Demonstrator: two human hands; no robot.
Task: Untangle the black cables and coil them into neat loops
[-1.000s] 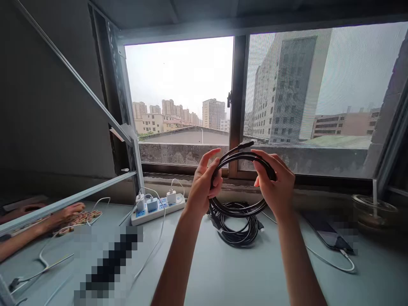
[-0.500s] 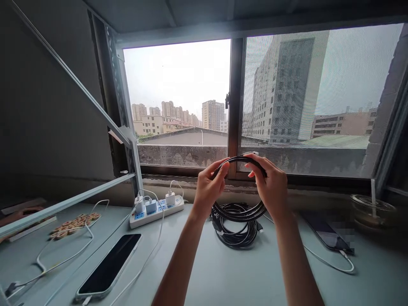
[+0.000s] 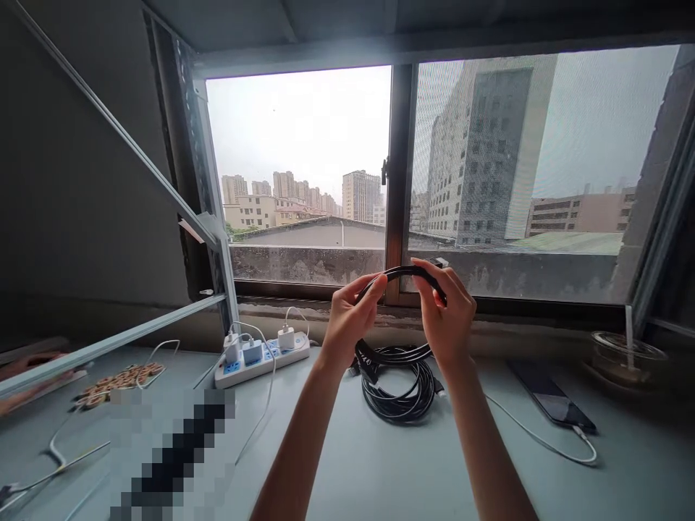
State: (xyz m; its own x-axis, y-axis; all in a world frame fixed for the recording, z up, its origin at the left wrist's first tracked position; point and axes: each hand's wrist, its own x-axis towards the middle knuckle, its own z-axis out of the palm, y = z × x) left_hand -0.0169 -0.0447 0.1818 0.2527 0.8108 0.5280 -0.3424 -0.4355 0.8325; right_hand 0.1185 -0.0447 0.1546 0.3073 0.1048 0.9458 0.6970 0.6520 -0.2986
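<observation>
A coiled black cable (image 3: 402,272) is held up in front of the window frame, its lower loops hanging above the table. My left hand (image 3: 352,315) is closed on the coil's left side, thumb on top. On the other side, my right hand (image 3: 449,312) pinches the coil between thumb and fingers. A plug with a light tip (image 3: 439,263) shows just above the right fingers. Below, a second black cable coil (image 3: 399,412) lies on the table, partly overlapped in view by the held one.
A white power strip (image 3: 263,359) with several chargers is at the left back. A woven mat (image 3: 116,386) sits farther left, and a pixelated patch hides something dark nearby. To the right are a phone (image 3: 554,398) on a white cable and a lidded cup (image 3: 627,362) with a straw.
My right hand has moved slightly left and its fingers have closed more tightly on the coil. The plug above those fingers shows more clearly. The view has shifted a little.
</observation>
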